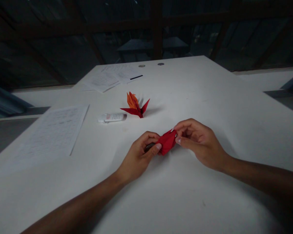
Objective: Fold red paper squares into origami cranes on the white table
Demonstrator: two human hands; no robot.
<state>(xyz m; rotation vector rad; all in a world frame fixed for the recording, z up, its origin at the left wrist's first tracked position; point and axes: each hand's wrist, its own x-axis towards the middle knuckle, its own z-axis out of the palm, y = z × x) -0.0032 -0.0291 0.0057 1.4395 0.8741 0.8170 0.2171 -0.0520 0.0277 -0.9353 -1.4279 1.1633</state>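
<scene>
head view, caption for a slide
Two bare hands hold a folded red paper above a white table.

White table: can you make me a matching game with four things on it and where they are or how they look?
Things:
1. Small red folded paper
2. White tube
3. Two round discs
4. Orange and red pointy papers

Places and looks:
A. Near the table's far edge
B. Up off the tabletop, points spread out
C. Between the left hand and right hand
D. Lying left of the pointy papers

Pairs: 1-C, 2-D, 3-A, 4-B
</scene>
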